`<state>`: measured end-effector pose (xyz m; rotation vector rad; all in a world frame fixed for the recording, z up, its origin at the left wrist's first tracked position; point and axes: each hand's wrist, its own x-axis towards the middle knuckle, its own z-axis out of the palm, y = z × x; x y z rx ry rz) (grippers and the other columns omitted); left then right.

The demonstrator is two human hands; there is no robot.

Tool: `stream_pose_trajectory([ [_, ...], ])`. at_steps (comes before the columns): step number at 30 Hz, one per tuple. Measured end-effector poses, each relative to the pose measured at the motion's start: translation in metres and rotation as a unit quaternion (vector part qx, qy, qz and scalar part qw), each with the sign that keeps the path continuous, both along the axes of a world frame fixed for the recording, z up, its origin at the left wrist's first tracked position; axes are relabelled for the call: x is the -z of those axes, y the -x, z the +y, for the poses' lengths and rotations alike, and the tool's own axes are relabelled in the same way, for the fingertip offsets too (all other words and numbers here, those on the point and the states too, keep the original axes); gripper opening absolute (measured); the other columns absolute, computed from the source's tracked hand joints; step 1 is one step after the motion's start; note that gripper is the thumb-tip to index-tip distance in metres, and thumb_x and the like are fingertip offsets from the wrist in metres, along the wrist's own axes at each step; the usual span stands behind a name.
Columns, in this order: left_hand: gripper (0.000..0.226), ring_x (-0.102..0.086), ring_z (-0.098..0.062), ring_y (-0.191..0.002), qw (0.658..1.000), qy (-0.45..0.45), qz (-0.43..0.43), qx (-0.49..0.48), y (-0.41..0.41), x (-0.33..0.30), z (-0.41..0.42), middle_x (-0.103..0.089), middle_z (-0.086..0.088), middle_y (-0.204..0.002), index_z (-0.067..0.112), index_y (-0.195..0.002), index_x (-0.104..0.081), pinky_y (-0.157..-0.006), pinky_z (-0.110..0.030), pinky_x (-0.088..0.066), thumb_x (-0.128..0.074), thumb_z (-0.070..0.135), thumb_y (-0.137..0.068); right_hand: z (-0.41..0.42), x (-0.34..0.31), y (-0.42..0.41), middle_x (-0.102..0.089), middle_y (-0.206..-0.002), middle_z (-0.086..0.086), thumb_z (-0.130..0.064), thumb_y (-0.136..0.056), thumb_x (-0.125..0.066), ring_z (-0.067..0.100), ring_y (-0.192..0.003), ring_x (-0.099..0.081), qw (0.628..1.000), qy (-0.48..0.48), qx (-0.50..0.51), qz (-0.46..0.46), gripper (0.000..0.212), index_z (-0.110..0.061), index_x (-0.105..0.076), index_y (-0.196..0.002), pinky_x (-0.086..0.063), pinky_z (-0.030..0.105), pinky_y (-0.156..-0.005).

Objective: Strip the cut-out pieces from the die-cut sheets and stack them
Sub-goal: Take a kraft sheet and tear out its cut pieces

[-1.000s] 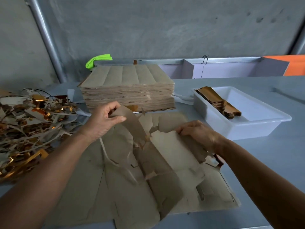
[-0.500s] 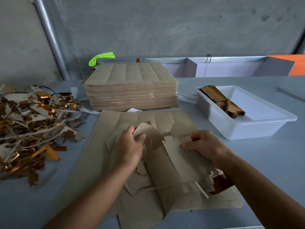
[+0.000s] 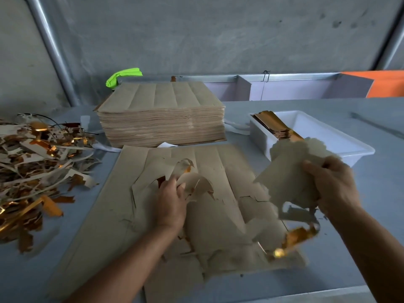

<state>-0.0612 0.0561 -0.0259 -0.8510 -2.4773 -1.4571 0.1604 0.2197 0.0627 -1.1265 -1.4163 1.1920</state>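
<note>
A brown die-cut sheet (image 3: 135,215) lies flat on the table in front of me, partly torn in its middle. My left hand (image 3: 171,201) is on the torn part, its fingers curled round a loose flap of card. My right hand (image 3: 330,184) grips a cut-out piece (image 3: 290,171), blurred by motion and lifted off the sheet to the right, just in front of the white tray (image 3: 341,145). A gold-faced scrap (image 3: 299,237) dangles below that piece. Stacked cut-outs (image 3: 273,125) lie in the tray's left end.
A thick stack of uncut sheets (image 3: 161,119) stands behind the working sheet. A heap of brown and gold waste strips (image 3: 37,162) covers the table's left side. A green object (image 3: 122,76) lies behind the stack. A grey wall closes the back.
My right hand has torn the cut-out piece free and lifted it up and to the right toward the tray. My left hand has stayed on the sheet's torn middle.
</note>
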Motion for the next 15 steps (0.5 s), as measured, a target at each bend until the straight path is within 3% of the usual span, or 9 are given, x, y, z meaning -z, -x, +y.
stream_pose_trajectory([
  [2, 0.027, -0.044, -0.013, -0.086, 1.0, 0.003, 0.001, 0.002, 0.001, 0.0, 0.0, -0.059, -0.016, -0.108, 0.001, -0.122, -0.055, -0.072, -0.023, -0.032, -0.047, 0.011, -0.097, 0.008, -0.007, -0.008, -0.064, -0.09, 0.007, -0.018, -0.086, -0.06, 0.019, -0.074, -0.06, 0.995, -0.066, 0.07, 0.026, 0.014, -0.016, -0.058, -0.1, -0.046, 0.026, -0.055],
  [5, 0.024, -0.044, -0.016, -0.083, 1.0, 0.01, 0.026, 0.004, 0.001, -0.002, 0.0, -0.057, -0.013, -0.1, 0.0, -0.116, -0.056, -0.068, -0.022, -0.03, -0.045, 0.006, -0.096, 0.017, -0.025, -0.011, -0.06, -0.099, 0.027, -0.022, -0.083, -0.055, 0.033, -0.082, -0.059, 0.976, -0.175, 0.128, 0.023, 0.021, -0.005, -0.053, -0.095, -0.051, 0.045, -0.066],
  [7, 0.02, -0.048, -0.02, -0.084, 0.999, -0.008, 0.042, 0.023, -0.002, -0.006, -0.001, -0.052, -0.01, -0.097, -0.002, -0.111, -0.057, -0.068, -0.022, -0.031, -0.045, 0.0, -0.095, 0.017, -0.034, 0.002, -0.056, -0.087, 0.024, -0.021, -0.082, -0.055, 0.026, -0.074, -0.05, 0.966, -0.244, 0.081, -0.022, 0.024, 0.0, -0.05, -0.094, -0.045, 0.044, -0.063],
  [9, 0.017, -0.05, -0.021, -0.087, 0.994, -0.035, 0.069, 0.076, -0.005, -0.013, -0.002, -0.055, -0.01, -0.097, -0.002, -0.104, -0.059, -0.071, -0.026, -0.038, -0.048, -0.004, -0.092, 0.009, -0.039, 0.025, -0.054, -0.081, 0.016, -0.012, -0.085, -0.055, 0.024, -0.072, -0.047, 0.946, -0.313, 0.025, -0.081, 0.015, -0.002, -0.051, -0.095, -0.036, 0.032, -0.058],
  [11, 0.011, -0.053, -0.02, -0.085, 0.984, -0.054, 0.099, 0.137, -0.005, -0.023, -0.004, -0.059, -0.011, -0.092, -0.002, -0.094, -0.062, -0.074, -0.027, -0.043, -0.055, -0.007, -0.087, -0.004, -0.041, 0.05, -0.056, -0.078, 0.013, -0.006, -0.09, -0.05, 0.029, -0.068, -0.051, 0.926, -0.356, -0.042, -0.121, 0.006, -0.006, -0.053, -0.095, -0.042, 0.032, -0.057],
  [13, 0.01, -0.056, -0.021, -0.082, 0.974, -0.063, 0.107, 0.187, -0.003, -0.035, -0.004, -0.062, -0.011, -0.087, -0.002, -0.088, -0.063, -0.073, -0.023, -0.042, -0.059, -0.01, -0.084, -0.017, -0.04, 0.073, -0.054, -0.071, 0.006, -0.009, -0.092, -0.048, 0.026, -0.062, -0.052, 0.904, -0.377, -0.127, -0.156, 0.013, -0.017, -0.051, -0.083, -0.046, 0.027, -0.056],
  [15, 0.012, -0.058, -0.018, -0.08, 0.968, -0.063, 0.107, 0.22, -0.001, -0.045, -0.002, -0.064, -0.007, -0.085, 0.0, -0.089, -0.064, -0.072, -0.016, -0.041, -0.06, -0.009, -0.083, -0.029, -0.034, 0.091, -0.056, -0.072, -0.003, -0.021, -0.094, -0.046, 0.02, -0.064, -0.054, 0.881, -0.37, -0.215, -0.201, 0.012, -0.015, -0.052, -0.085, -0.044, 0.026, -0.058],
])
